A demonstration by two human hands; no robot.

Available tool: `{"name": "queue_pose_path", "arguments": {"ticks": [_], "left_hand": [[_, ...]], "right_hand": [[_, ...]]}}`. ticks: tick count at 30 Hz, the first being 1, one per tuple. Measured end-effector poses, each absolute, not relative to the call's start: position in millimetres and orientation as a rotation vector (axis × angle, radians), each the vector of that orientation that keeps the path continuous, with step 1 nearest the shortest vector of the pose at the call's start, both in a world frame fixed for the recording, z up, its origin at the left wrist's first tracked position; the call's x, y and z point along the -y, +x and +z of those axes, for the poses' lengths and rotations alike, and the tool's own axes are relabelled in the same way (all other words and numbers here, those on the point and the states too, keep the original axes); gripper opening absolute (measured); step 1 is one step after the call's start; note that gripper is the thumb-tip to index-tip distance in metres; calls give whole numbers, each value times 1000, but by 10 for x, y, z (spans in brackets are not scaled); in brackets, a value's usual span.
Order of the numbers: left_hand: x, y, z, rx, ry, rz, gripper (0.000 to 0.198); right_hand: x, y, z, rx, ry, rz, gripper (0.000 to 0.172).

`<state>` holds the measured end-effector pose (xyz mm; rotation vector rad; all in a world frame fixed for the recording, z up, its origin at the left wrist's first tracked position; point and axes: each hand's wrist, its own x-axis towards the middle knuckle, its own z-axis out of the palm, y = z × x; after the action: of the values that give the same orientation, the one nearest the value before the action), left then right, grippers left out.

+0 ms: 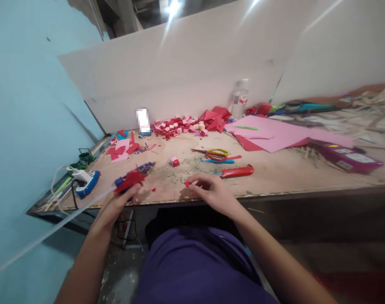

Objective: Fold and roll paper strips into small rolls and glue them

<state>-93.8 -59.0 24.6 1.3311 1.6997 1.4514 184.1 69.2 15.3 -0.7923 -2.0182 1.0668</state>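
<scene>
My left hand (121, 202) is wrapped round a red and blue hot glue gun (132, 179), blurred by motion, at the table's left front. From its back a long whitish glue stick (62, 226) slants down to the left. Near the front edge my right hand (211, 191) pinches a small red paper piece (187, 184) between thumb and fingers. A small pink and red paper cube (174, 161) sits on the table beyond and between my hands. One red scrap (154, 190) lies closer to the left hand.
Behind my right hand are a red-handled knife (237, 171), a blue pen-like tool (218, 161) and scissors (217, 153). Many paper cubes (179, 127) are heaped at the back, beside a lit phone (143, 121). Pink sheets (274, 133), a bottle (239, 99) and a purple box (348, 158) stand right.
</scene>
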Motion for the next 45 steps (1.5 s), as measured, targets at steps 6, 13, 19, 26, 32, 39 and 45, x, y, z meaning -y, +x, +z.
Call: {"name": "queue_pose_path", "arguments": {"ticks": [6,13,19,26,32,39,45], "left_hand": [[398,-689,140,-1553,1402,1176,40],[284,-655,71,-1392,1403,1134,39],[293,-648,89,-1358,1235,1177,36],[311,-691,19,-1349,1220,1165,48],[316,-685,55,-1345,1220,1141,44],[327,-680,61,-1352,1212,1150,43],[325,-680,53,-1359,1217,1131,48]], "right_hand": [[-687,1845,140,2011,-796,1058,16],[-711,1829,84,1971,-779,1015,17],[-708,1811,50,1953,-763,936,16],[-717,1815,48,1995,-725,911,15],[-698,1803,66,2007,-714,912,15],[-701,1807,76,2049,-705,894,14],[-685,1807,88,2044,-703,900,14]]}}
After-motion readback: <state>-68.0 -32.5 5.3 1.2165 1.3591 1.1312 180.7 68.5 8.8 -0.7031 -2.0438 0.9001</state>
